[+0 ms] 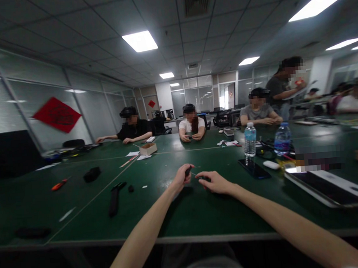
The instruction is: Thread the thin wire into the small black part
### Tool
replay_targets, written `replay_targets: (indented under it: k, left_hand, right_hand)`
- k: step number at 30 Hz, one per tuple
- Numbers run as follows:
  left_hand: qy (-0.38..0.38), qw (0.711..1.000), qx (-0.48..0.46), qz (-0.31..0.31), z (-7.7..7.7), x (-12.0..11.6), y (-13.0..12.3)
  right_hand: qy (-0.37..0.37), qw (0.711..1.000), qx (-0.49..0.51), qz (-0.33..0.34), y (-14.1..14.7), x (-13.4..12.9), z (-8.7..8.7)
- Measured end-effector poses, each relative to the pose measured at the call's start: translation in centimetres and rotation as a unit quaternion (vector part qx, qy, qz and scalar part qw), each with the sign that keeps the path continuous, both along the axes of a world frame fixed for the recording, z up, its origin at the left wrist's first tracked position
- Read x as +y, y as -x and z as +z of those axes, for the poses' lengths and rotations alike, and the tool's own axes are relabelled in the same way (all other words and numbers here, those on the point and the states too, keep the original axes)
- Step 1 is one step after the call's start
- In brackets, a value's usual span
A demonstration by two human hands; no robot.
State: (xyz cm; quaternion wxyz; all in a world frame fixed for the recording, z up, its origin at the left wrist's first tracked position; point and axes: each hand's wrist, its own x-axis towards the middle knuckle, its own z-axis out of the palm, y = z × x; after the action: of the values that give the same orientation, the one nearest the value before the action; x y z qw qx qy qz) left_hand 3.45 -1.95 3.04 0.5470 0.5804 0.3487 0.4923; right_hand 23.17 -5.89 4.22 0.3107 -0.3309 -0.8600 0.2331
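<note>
Over the green table, my left hand [182,178] is closed around a small black-handled tool [187,171]. A thin, pale shaft points from it toward my right hand; its exact kind is too small to tell. My right hand [216,183] is just to the right, fingers curled and thumb tucked under. Something small and dark shows at its fingertips, too unclear to name. The two hands are close together but apart, near the middle of the table. Left of them lie a black strap-like item [113,201] and a small black piece [131,188].
To the right are a dark phone [254,168], two water bottles [249,140], a white mouse [271,165] and a large white-edged device [328,186]. An orange-handled tool [59,184], a black block [92,174] and an open box [148,149] lie left. Several people sit across.
</note>
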Motion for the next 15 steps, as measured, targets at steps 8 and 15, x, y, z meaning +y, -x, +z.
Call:
replay_targets:
  k: [8,15]
  left_hand:
    - [0.005,1.0,-0.024,-0.015,-0.3,0.2,0.0]
    - [0.001,0.998,-0.053,-0.031,-1.1,0.9,0.1]
  right_hand:
    - [-0.061,0.998,-0.008,0.017,-0.1,0.2,0.1]
    - [-0.07,0.997,-0.017,0.028,-0.4,0.6,0.0]
